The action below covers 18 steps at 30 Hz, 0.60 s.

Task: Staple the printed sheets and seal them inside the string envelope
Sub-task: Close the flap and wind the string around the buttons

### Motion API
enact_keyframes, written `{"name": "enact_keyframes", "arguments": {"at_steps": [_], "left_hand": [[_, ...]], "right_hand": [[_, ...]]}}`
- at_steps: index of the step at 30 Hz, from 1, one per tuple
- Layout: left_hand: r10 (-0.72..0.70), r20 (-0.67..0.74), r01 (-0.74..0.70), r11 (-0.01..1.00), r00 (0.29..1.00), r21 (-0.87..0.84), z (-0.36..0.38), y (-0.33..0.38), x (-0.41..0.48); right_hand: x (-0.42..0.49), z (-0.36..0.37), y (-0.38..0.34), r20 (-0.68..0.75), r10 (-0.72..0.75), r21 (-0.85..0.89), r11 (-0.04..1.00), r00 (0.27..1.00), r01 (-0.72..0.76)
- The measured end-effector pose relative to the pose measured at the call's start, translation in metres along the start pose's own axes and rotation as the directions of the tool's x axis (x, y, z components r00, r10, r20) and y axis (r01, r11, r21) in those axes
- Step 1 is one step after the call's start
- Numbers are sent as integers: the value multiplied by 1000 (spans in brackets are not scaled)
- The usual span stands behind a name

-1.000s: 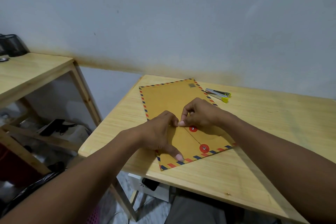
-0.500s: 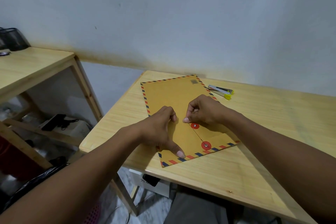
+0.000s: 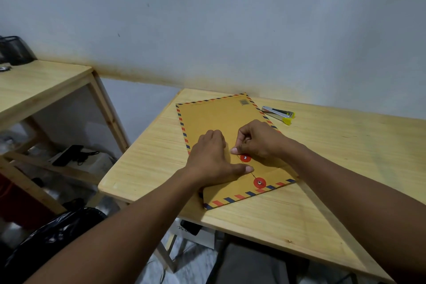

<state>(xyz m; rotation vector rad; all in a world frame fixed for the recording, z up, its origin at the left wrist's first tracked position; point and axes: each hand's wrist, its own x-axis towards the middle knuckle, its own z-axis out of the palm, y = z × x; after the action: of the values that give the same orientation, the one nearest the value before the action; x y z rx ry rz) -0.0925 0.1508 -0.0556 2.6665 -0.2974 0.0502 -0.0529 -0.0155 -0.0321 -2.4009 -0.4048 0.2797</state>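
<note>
A brown string envelope (image 3: 214,117) with a red and blue striped border lies flat on the wooden table (image 3: 334,157). Its flap is folded down, with two red button discs, one (image 3: 245,158) by my fingers and one (image 3: 259,182) near the front edge. A thin string runs between them. My right hand (image 3: 260,138) pinches the string end beside the upper disc. My left hand (image 3: 213,159) presses on the envelope, thumb stretched toward the string. The printed sheets are not visible.
A silver stapler with a yellow tip (image 3: 279,114) lies on the table just right of the envelope's far corner. A second wooden table (image 3: 41,83) stands to the left, with a black mesh holder (image 3: 15,49) on it. Clutter sits on the floor below.
My left hand let go of the string and slid toward me, its thumb swinging in toward the string. My right hand keeps its pinch by the upper disc.
</note>
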Motion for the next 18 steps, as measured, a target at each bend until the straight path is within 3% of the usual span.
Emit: {"name": "enact_keyframes", "arguments": {"at_steps": [12,16,18], "left_hand": [[-33,93,36,999,995,-23,-5,5,5],[58,295,-35,996,954,-83,-16,-6,-1],[98,330,-61,991,939,-121,-17,-13,-5]], "right_hand": [[-8,-11,20,-88,78,-54,995,993,-83],[-23,-17,22,-113,59,-123,990,992,-72],[-35,-16,21,-157,19,-172,984,987,-46]]}}
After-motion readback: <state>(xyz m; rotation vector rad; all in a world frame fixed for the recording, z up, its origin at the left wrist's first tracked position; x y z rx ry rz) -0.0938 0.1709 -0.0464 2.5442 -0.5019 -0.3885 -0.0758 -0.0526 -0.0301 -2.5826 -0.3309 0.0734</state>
